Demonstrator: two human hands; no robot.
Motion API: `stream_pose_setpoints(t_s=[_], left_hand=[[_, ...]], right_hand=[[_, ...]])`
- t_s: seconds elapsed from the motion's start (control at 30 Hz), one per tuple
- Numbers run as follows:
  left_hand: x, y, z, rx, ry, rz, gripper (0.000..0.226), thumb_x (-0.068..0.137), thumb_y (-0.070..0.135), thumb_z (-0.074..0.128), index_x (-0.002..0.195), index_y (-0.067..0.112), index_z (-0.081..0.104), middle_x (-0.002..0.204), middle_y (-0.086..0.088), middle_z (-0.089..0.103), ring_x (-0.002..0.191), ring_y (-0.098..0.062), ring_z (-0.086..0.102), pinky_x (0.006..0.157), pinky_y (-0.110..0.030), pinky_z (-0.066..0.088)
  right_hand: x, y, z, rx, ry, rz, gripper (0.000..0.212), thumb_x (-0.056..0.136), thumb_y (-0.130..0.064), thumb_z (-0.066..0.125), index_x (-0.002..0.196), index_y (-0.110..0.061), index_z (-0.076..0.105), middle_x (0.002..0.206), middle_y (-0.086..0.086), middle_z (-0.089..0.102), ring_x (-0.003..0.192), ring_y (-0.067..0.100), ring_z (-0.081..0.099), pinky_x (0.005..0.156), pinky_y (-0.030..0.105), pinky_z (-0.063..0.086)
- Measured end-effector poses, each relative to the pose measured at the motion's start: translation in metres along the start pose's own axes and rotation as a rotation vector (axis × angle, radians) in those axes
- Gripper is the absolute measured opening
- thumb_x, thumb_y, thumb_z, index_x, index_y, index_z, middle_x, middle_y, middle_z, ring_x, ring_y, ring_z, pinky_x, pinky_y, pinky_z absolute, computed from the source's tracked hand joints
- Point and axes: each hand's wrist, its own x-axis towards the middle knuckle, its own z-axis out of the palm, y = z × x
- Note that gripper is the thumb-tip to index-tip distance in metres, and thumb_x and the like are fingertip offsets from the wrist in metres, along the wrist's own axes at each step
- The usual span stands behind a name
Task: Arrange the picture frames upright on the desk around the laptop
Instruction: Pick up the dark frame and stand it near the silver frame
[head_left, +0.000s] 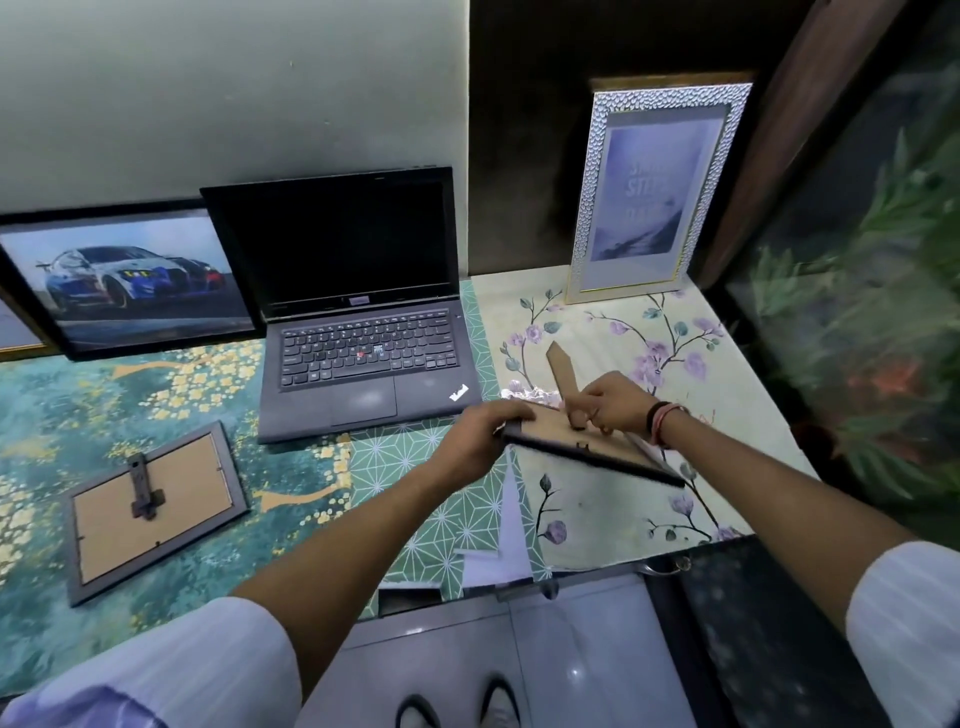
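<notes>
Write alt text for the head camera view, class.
Both hands, left hand and right hand, hold a dark frame back-up over the desk, beside an open laptop; two frames stand, one lies face-down.

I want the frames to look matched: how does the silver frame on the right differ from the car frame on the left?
The silver frame is portrait with a pale textured border; the car frame is landscape with a plain black border. The silver one holds a bluish poster with text, the other a car photo. Both stand upright at the wall, flanking the laptop.

White striped short sleeves (218, 660), black and pink wristbands (662, 421), white shoes (498, 701)
</notes>
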Motion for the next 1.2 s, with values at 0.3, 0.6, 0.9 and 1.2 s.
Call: stream_pose_setpoints(t_s=[0.3,0.6,0.9,1.2], left_hand=[[0.058,0.016,-0.018,-0.407,-0.055,-0.284,0.023,0.099,0.009,0.064,0.12,-0.001,0.067,0.11,-0.013,0.07,0.084,-0.009,0.067,0.073,-0.024,0.058],[0.098,0.012,-0.013,-0.49,-0.129,-0.398,0.025,0.093,-0.013,0.057,0.113,0.0,0.066,0.105,-0.01,0.073,0.095,-0.02,0.071,0.066,-0.014,0.057],[0.1,0.002,0.013,-0.549,-0.036,-0.439,0.037,0.099,-0.008,0.054,0.136,-0.002,0.056,0.125,-0.012,0.068,0.111,-0.025,0.066,0.074,-0.013,0.058],[0.077,-0.011,0.016,-0.55,-0.089,-0.446,0.035,0.099,-0.002,0.058,0.134,0.0,0.055,0.122,-0.011,0.071,0.109,-0.023,0.07,0.083,-0.028,0.062]], right_hand=[[-0.014,0.007,-0.051,0.732,-0.15,-0.139,0.049,0.067,-0.014,0.087,0.112,-0.004,0.07,0.102,-0.005,0.072,0.09,0.018,0.072,0.086,0.022,0.057],[-0.008,0.072,0.0,1.069,0.352,0.006,0.028,0.085,-0.024,0.048,0.098,-0.005,0.065,0.084,0.005,0.07,0.092,0.031,0.061,0.088,0.047,0.051],[0.003,0.079,0.029,0.78,0.509,0.001,0.04,0.1,-0.042,0.042,0.123,-0.018,0.063,0.125,-0.003,0.066,0.118,0.018,0.058,0.109,0.039,0.042],[-0.015,0.077,0.036,0.586,0.515,-0.071,0.02,0.106,-0.025,0.038,0.1,-0.018,0.055,0.081,-0.012,0.055,0.074,0.008,0.05,0.074,0.032,0.041]])
